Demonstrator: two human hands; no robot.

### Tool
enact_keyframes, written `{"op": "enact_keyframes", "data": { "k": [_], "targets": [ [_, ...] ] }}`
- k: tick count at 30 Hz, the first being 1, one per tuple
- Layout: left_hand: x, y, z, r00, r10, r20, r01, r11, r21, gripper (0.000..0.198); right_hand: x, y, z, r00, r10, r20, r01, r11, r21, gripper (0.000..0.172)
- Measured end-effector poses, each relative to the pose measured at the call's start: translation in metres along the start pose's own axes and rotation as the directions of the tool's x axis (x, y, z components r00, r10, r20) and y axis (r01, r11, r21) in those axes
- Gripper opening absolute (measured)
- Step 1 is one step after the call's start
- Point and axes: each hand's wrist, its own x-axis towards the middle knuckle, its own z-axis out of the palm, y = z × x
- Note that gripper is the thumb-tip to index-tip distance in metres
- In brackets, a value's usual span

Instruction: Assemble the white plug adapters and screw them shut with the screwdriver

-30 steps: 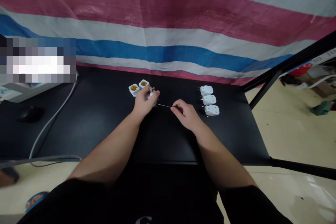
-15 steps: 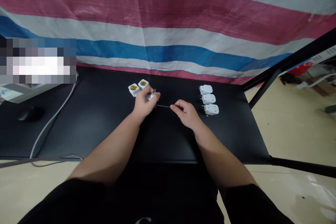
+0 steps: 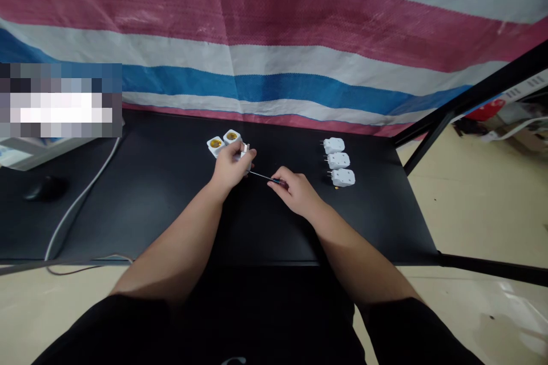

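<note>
My left hand [image 3: 231, 166] clamps a white plug adapter [image 3: 245, 158], bracing it steady — my right hand [image 3: 296, 193] pinches a slim screwdriver [image 3: 266, 178], tip just beside the adapter. Two brass-centred lamp sockets [image 3: 222, 143] sit just beyond the left hand; three white plugs [image 3: 338, 161] line the black table [image 3: 171, 222] right of the right hand.

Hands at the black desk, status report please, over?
Left hand holds white plug; right hand pinches small screwdriver; two lamp sockets beyond left hand, three plugs rightward.
</note>
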Motion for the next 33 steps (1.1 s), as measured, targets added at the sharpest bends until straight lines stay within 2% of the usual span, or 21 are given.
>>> {"op": "enact_keyframes", "data": {
  "k": [2,4,6,7,8,9,10,13,14,16,18,20,22,24,26,28,29,31,33],
  "targets": [
    [0.0,0.003,-0.003,0.994,0.104,0.017,-0.105,0.991,0.088,0.035,0.001,0.002,0.004,0.99,0.124,0.06,-0.134,0.968,0.212,0.028],
    [-0.001,0.008,-0.007,0.967,0.252,0.029,-0.253,0.948,0.191,0.033,0.002,0.005,0.008,0.947,0.257,0.194,-0.32,0.823,0.469,0.037],
    [-0.002,0.013,-0.011,0.916,0.4,0.04,-0.395,0.879,0.266,0.031,0.003,0.007,0.011,0.89,0.305,0.34,-0.456,0.635,0.623,0.042],
    [-0.003,0.015,-0.012,0.888,0.458,0.041,-0.45,0.847,0.284,0.029,0.003,0.007,0.011,0.872,0.301,0.386,-0.489,0.579,0.652,0.043],
    [-0.003,0.016,-0.013,0.865,0.5,0.04,-0.489,0.822,0.293,0.029,0.003,0.006,0.011,0.866,0.293,0.406,-0.499,0.561,0.66,0.043],
    [-0.004,0.017,-0.014,0.851,0.523,0.041,-0.51,0.807,0.298,0.029,0.002,0.005,0.01,0.874,0.285,0.394,-0.484,0.585,0.651,0.043],
    [-0.005,0.018,-0.015,0.85,0.525,0.045,-0.513,0.805,0.3,0.03,0.002,0.003,0.009,0.895,0.275,0.351,-0.443,0.646,0.622,0.042],
    [-0.007,0.016,-0.014,0.898,0.437,0.051,-0.437,0.869,0.234,0.038,0.0,-0.003,0.007,0.983,0.145,0.116,-0.178,0.908,0.379,0.033],
    [-0.007,0.015,-0.013,0.913,0.406,0.049,-0.408,0.895,0.18,0.042,-0.001,-0.004,0.007,0.996,0.072,0.061,-0.086,0.957,0.278,0.027],
    [-0.008,0.012,-0.01,0.927,0.373,0.033,-0.374,0.925,0.073,0.051,-0.002,-0.006,0.008,1.0,-0.02,0.019,0.016,0.984,0.176,0.021],
    [-0.009,0.011,-0.008,0.925,0.38,0.009,-0.38,0.924,0.039,0.059,-0.002,-0.006,0.012,0.999,0.012,0.037,-0.022,0.964,0.264,0.023],
    [-0.011,0.012,-0.007,0.909,0.417,-0.014,-0.414,0.905,0.094,0.065,-0.001,-0.005,0.015,0.985,0.13,0.112,-0.168,0.866,0.471,0.034],
    [-0.013,0.014,-0.008,0.869,0.494,-0.025,-0.482,0.857,0.181,0.069,-0.001,-0.005,0.016,0.94,0.228,0.254,-0.34,0.687,0.642,0.042],
    [-0.016,0.018,-0.011,0.817,0.577,-0.014,-0.555,0.793,0.252,0.071,0.0,-0.005,0.014,0.882,0.251,0.4,-0.47,0.535,0.702,0.042],
    [-0.02,0.025,-0.014,0.786,0.618,0.024,-0.598,0.75,0.284,0.07,0.0,-0.005,0.011,0.847,0.233,0.477,-0.527,0.477,0.703,0.038],
    [-0.023,0.034,-0.02,0.787,0.608,0.103,-0.605,0.73,0.319,0.062,0.001,-0.004,0.007,0.865,0.23,0.447,-0.498,0.513,0.699,0.036],
    [-0.023,0.038,-0.024,0.794,0.59,0.146,-0.599,0.719,0.351,0.056,0.002,-0.002,0.005,0.89,0.232,0.392,-0.451,0.576,0.682,0.034],
    [-0.023,0.045,-0.037,0.824,0.541,0.168,-0.554,0.708,0.438,0.047,0.003,0.002,0.002,0.952,0.209,0.226,-0.302,0.773,0.558,0.03],
    [-0.021,0.047,-0.056,0.861,0.5,0.095,-0.469,0.706,0.53,0.043,0.004,0.007,-0.002,0.99,0.126,0.056,-0.137,0.946,0.295,0.023]
  ]
}}
